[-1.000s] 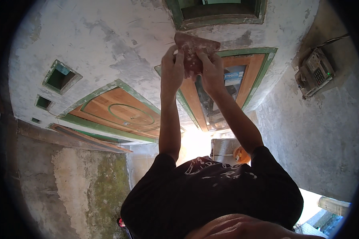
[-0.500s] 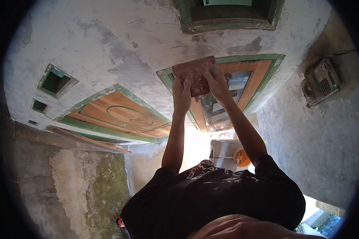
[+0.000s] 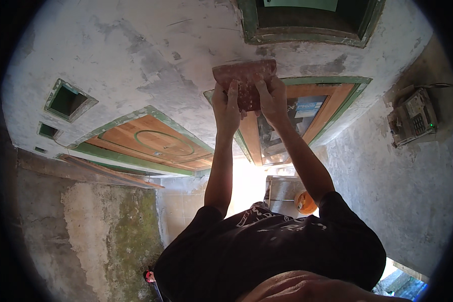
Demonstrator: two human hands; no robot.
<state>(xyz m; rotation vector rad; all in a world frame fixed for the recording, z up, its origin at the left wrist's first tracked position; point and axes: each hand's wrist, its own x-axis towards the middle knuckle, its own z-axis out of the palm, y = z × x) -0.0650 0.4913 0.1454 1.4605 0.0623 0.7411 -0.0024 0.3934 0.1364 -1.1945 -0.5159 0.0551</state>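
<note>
In front of the grey wall [image 3: 136, 55], the left hand [image 3: 226, 108] and right hand [image 3: 273, 100] both grip a red brick [image 3: 244, 75], held up beside the wooden door [image 3: 267, 136]. The brick looks rough, heavy and blocky. If a grip loosens, it could fall on the person.

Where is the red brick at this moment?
In the head view the red brick is at upper centre, gripped by the left hand and right hand, before the grey plaster wall.
</note>
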